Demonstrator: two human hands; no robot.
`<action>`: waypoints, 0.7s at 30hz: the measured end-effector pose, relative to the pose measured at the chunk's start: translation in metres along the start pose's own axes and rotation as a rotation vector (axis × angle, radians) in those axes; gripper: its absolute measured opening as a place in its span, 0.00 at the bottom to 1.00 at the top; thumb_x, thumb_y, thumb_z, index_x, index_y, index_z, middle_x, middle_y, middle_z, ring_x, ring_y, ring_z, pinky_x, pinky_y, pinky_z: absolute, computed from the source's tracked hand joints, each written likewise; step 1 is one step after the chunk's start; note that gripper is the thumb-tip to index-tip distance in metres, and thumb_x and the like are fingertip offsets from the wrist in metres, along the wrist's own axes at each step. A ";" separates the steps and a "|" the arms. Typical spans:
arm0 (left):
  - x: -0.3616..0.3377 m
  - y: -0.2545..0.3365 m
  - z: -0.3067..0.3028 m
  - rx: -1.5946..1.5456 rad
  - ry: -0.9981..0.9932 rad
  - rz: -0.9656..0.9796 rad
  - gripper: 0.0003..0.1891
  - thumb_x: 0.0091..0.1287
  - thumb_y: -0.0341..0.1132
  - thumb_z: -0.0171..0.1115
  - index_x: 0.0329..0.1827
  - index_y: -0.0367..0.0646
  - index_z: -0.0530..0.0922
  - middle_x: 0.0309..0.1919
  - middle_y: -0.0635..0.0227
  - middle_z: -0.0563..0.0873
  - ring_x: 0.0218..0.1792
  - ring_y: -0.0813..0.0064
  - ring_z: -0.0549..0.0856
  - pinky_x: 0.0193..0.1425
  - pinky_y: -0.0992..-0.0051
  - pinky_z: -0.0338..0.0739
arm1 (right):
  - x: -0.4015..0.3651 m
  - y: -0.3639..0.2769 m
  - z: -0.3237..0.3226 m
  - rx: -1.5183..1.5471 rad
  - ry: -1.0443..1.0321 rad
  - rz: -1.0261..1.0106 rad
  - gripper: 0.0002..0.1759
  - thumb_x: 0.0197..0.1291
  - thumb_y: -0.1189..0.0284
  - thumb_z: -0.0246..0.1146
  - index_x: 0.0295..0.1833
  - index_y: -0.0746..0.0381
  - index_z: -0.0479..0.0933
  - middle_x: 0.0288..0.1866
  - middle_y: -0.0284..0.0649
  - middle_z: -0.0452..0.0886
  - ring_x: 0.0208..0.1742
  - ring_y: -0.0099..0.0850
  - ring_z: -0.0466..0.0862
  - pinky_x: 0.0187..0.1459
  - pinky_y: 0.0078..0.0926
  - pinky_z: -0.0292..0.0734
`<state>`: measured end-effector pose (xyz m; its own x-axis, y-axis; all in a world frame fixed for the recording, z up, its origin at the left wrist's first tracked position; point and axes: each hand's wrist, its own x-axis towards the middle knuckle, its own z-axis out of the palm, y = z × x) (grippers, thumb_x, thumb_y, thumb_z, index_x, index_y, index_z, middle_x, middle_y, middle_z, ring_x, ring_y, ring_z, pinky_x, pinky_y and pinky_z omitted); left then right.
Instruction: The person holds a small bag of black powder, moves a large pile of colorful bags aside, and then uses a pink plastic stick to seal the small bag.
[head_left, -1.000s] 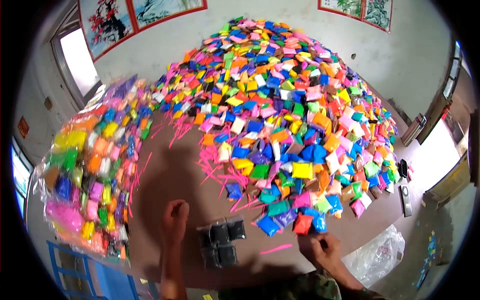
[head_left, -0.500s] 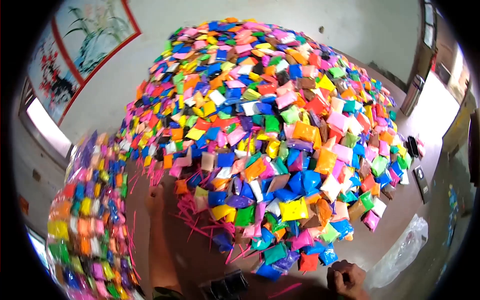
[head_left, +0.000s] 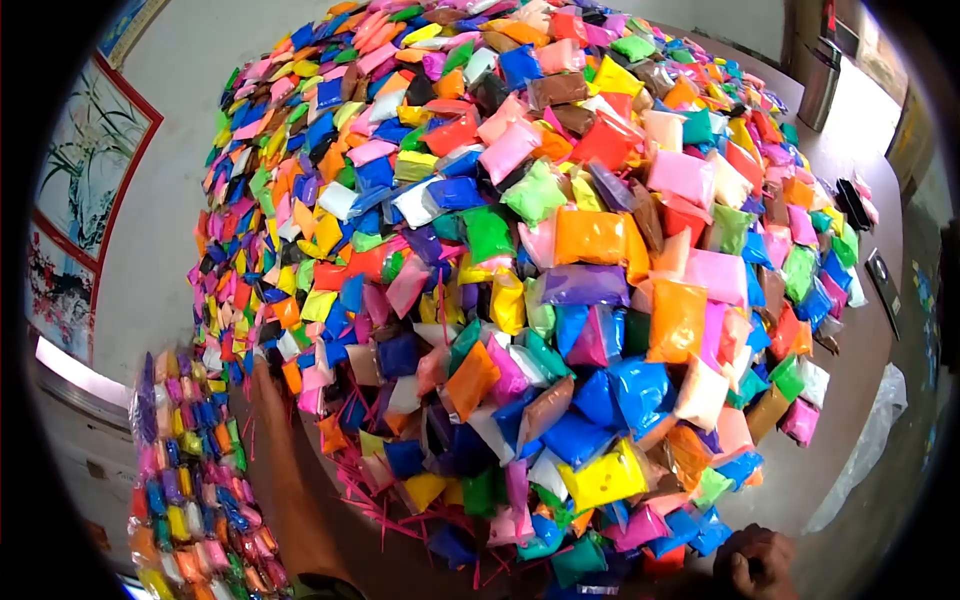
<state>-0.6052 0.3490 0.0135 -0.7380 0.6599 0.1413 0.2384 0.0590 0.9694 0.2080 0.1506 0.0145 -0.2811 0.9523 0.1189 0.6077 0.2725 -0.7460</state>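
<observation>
A big heap of small colourful plastic packets (head_left: pixel 590 240) covers the table, in orange, blue, pink, green and other colours. My left hand (head_left: pixel 264 378) reaches far along the heap's left side, at the lower edge of the packets; its fingers are too small and hidden to make out. Close to the table's front edge, my right hand (head_left: pixel 757 563) is curled closed beside the nearest packets, and whatever it may hold is hidden. Thin pink strips (head_left: pixel 385 512) lie scattered along the heap's front left, between my left forearm and the packets.
Clear bags filled with rows of coloured packets (head_left: pixel 190 480) stand at the left. A crumpled clear plastic bag (head_left: pixel 865 450) lies at the table's right edge. Farther back are a dark flat object (head_left: pixel 882 290) and a metal flask (head_left: pixel 820 85).
The view has shifted and come closer to the heap. My left hand has reached farther along the heap's left side. My right hand stays curled near the front edge.
</observation>
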 end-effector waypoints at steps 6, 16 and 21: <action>0.041 0.003 0.059 0.108 -0.035 0.120 0.43 0.76 0.68 0.53 0.80 0.38 0.69 0.68 0.61 0.77 0.63 0.67 0.76 0.68 0.70 0.68 | 0.004 -0.004 0.000 -0.060 -0.031 0.038 0.05 0.65 0.78 0.68 0.42 0.63 0.78 0.43 0.51 0.85 0.42 0.53 0.86 0.45 0.44 0.83; -0.039 0.082 0.181 -0.011 -0.289 0.134 0.17 0.77 0.49 0.63 0.46 0.42 0.84 0.32 0.75 0.82 0.36 0.82 0.82 0.41 0.76 0.75 | 0.018 -0.021 0.002 -0.014 -0.037 0.081 0.05 0.65 0.76 0.69 0.42 0.63 0.79 0.42 0.51 0.85 0.42 0.50 0.86 0.45 0.43 0.83; -0.102 0.128 0.215 -0.206 -0.620 0.120 0.10 0.72 0.37 0.69 0.50 0.43 0.81 0.32 0.75 0.83 0.32 0.82 0.82 0.36 0.74 0.78 | 0.010 -0.026 0.012 -0.150 0.087 0.027 0.05 0.66 0.74 0.69 0.45 0.62 0.81 0.43 0.50 0.86 0.42 0.50 0.86 0.45 0.42 0.83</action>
<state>-0.3641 0.4499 0.0796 -0.1988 0.9655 0.1681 0.1254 -0.1451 0.9814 0.1807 0.1510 0.0277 -0.2019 0.9660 0.1616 0.7201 0.2582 -0.6441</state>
